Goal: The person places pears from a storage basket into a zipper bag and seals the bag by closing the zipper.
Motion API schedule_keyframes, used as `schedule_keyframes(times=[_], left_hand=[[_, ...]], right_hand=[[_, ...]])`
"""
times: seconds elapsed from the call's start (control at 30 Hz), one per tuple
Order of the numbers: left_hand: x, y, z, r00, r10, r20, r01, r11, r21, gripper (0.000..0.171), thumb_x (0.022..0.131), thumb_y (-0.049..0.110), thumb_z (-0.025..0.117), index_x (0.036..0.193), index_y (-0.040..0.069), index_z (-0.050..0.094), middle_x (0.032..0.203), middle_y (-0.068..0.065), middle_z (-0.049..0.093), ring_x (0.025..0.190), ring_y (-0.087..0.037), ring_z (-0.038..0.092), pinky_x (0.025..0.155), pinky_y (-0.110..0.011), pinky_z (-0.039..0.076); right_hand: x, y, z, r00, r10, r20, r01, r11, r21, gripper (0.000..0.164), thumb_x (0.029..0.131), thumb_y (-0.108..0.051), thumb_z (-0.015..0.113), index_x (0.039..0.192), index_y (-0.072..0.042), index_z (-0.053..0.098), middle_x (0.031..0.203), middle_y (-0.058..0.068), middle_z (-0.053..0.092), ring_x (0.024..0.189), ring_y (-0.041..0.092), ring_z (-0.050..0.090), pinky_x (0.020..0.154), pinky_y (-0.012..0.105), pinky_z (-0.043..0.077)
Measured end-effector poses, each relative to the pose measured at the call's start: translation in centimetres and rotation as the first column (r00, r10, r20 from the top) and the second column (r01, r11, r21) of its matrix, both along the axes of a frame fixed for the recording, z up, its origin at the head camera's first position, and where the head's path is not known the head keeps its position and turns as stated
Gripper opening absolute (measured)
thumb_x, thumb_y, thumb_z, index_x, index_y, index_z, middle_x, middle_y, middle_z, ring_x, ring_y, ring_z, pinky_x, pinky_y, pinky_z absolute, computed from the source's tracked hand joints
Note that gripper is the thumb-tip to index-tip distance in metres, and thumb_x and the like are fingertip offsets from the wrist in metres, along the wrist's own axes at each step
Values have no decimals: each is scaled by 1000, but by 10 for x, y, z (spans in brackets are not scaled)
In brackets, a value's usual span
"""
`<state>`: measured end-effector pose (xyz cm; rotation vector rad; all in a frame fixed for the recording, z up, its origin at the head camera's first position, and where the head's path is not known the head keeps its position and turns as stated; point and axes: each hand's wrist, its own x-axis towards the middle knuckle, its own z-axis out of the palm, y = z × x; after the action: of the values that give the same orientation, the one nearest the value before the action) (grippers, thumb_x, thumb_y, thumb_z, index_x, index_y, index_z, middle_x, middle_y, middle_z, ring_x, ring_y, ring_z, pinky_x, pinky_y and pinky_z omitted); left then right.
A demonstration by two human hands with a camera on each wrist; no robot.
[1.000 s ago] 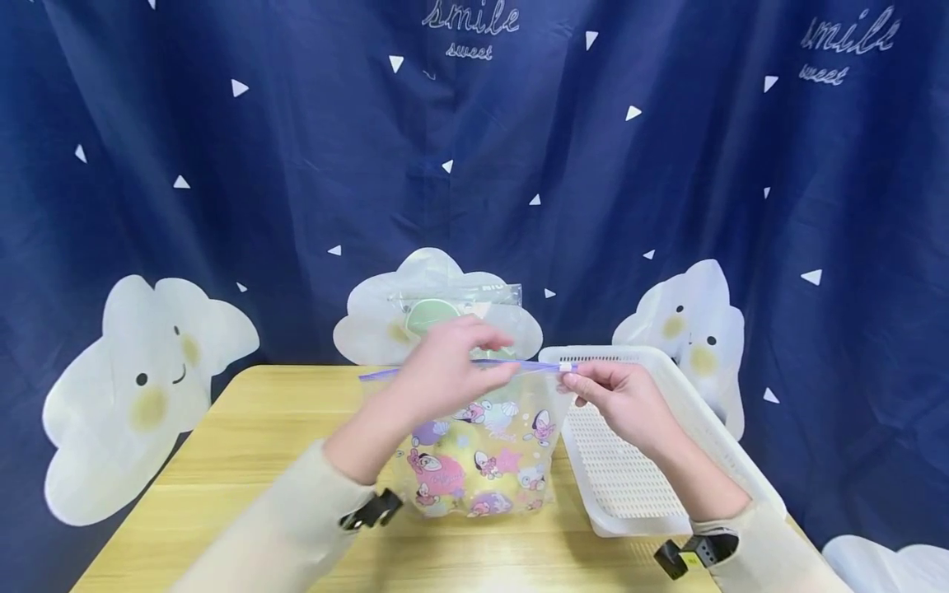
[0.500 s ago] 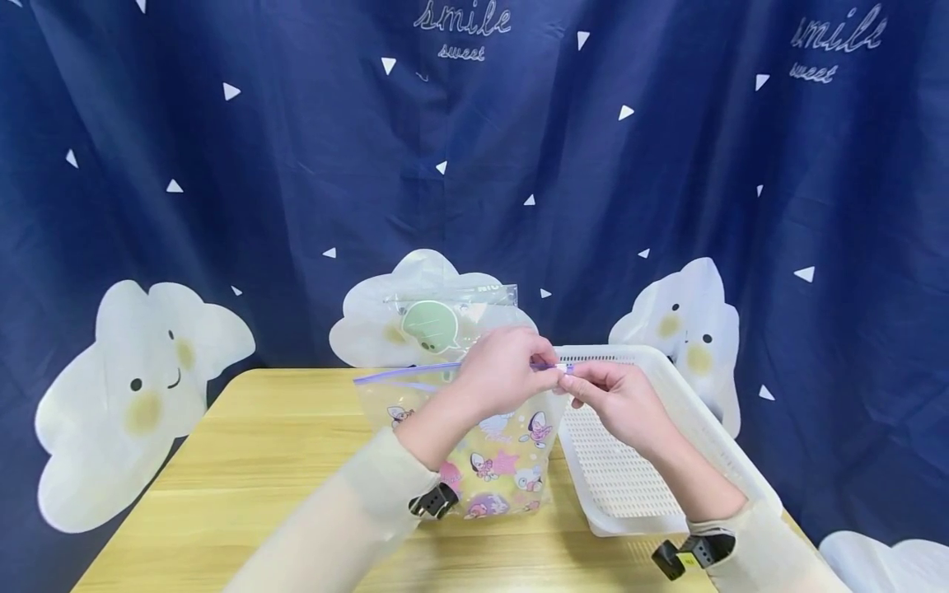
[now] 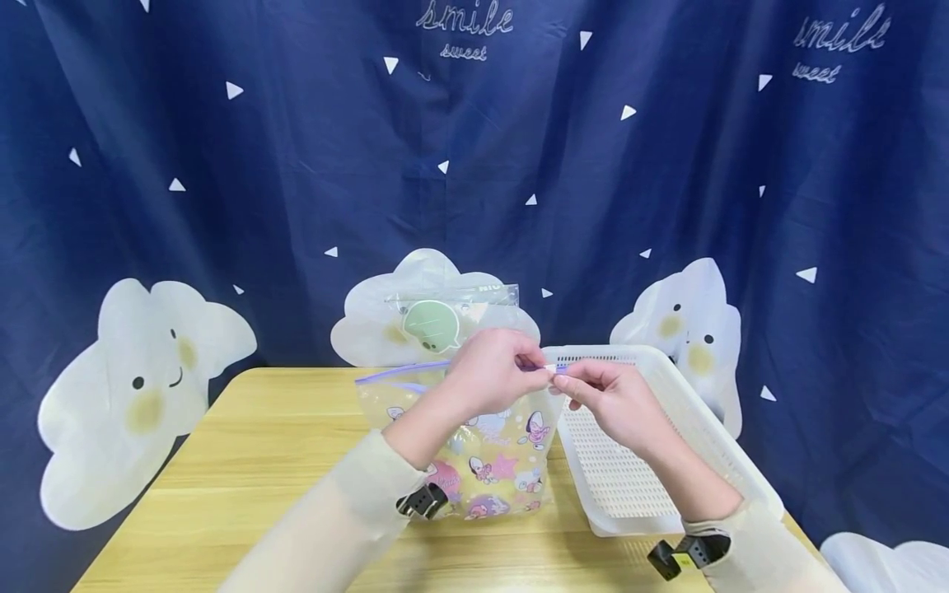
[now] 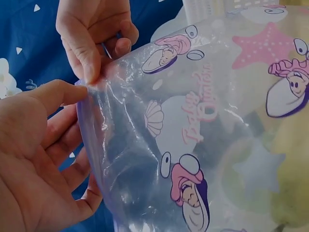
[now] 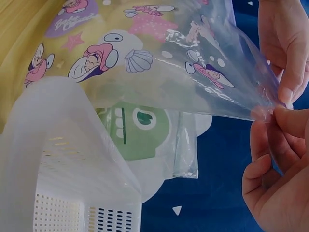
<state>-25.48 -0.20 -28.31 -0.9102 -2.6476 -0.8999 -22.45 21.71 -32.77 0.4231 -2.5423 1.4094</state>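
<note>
A clear slider zip bag printed with cartoon oysters, shells and stars stands on the wooden table, with yellowish contents showing through its lower part. Along its top runs a purple zip strip. My left hand pinches the strip near its right end, at the small white slider. Right beside it, my right hand pinches the bag's top right corner between thumb and forefinger. In the right wrist view, the fingertips of both hands meet at that corner, and the bag's side is drawn taut towards them.
Behind the bag stands another clear bag with a green label. A white perforated plastic basket is on the right of the table, close to my right forearm. A dark blue curtain with clouds hangs behind.
My left hand has moved right along the zip strip and now pinches it at the slider. The slider has shifted slightly left; my right hand keeps hold of the corner.
</note>
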Motion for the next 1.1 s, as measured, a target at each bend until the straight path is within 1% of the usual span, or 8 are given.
schedule_keyframes(times=[0.23, 0.3, 0.43, 0.53, 0.67, 0.73, 0.93, 1.1], left_hand=[[-3, -15, -2, 999, 35, 36, -35, 999, 3, 6, 93, 26, 80, 93, 24, 86, 82, 13, 76, 76, -5, 64, 71, -24, 54], [-3, -23, -1, 997, 44, 62, -44, 999, 4, 5, 93, 26, 81, 93, 25, 86, 83, 13, 77, 77, -5, 64, 72, -25, 55], [-2, -42, 0, 995, 38, 93, -41, 999, 31, 5, 94, 25, 83, 95, 23, 87, 88, 11, 79, 80, -7, 67, 76, -28, 58], [-1, -57, -2, 993, 41, 112, -48, 997, 56, 5, 94, 24, 84, 97, 22, 87, 90, 9, 79, 83, -10, 68, 78, -30, 60], [-1, -77, -6, 989, 57, 139, -69, 995, 78, 7, 94, 24, 84, 99, 22, 88, 93, 9, 80, 88, -13, 68, 81, -32, 61], [0, -87, -8, 989, 69, 131, -80, 994, 75, 8, 93, 25, 84, 100, 22, 88, 95, 9, 81, 90, -12, 68, 82, -33, 61], [2, -120, -13, 992, 72, 102, -82, 993, 91, 8, 94, 23, 85, 100, 20, 89, 97, 7, 81, 94, -15, 69, 84, -35, 60], [4, -142, -16, 991, 89, 100, -99, 991, 95, 6, 94, 23, 84, 99, 22, 88, 98, 7, 81, 96, -15, 70, 87, -36, 60]], right_hand=[[-2, 1, -3, 1000, -12, 7, 12, 1000, -23, 15, 106, -24, 76, 102, -11, 83, 101, 10, 82, 78, 16, 71, 70, 27, 57], [-2, 2, -3, 1000, -10, 2, 10, 1000, -27, 15, 105, -23, 76, 101, -10, 82, 101, 11, 82, 78, 16, 71, 69, 27, 57], [-3, 0, -3, 1000, -2, 0, 2, 1000, -14, 13, 105, -22, 76, 101, -12, 83, 99, 10, 82, 77, 17, 71, 69, 28, 56], [-3, -1, -2, 1000, 3, 3, -3, 1000, -9, 12, 105, -21, 76, 101, -12, 83, 99, 6, 82, 77, 17, 71, 71, 27, 57], [-2, -1, -1, 1000, 1, 12, -1, 1000, -7, 13, 105, -22, 76, 100, -12, 82, 98, 7, 81, 77, 17, 71, 71, 27, 57], [-1, -1, -1, 1000, -2, 13, 2, 1000, -5, 13, 105, -23, 76, 100, -12, 82, 97, 8, 80, 78, 17, 71, 70, 27, 55], [-2, 0, -4, 1000, -6, 14, 6, 1000, -12, 14, 105, -24, 77, 99, -12, 81, 94, 6, 78, 79, 17, 71, 68, 28, 54], [-3, 3, -6, 1000, -3, 3, 3, 1000, -26, 14, 105, -22, 76, 100, -11, 82, 98, 8, 79, 78, 17, 71, 68, 28, 54]])
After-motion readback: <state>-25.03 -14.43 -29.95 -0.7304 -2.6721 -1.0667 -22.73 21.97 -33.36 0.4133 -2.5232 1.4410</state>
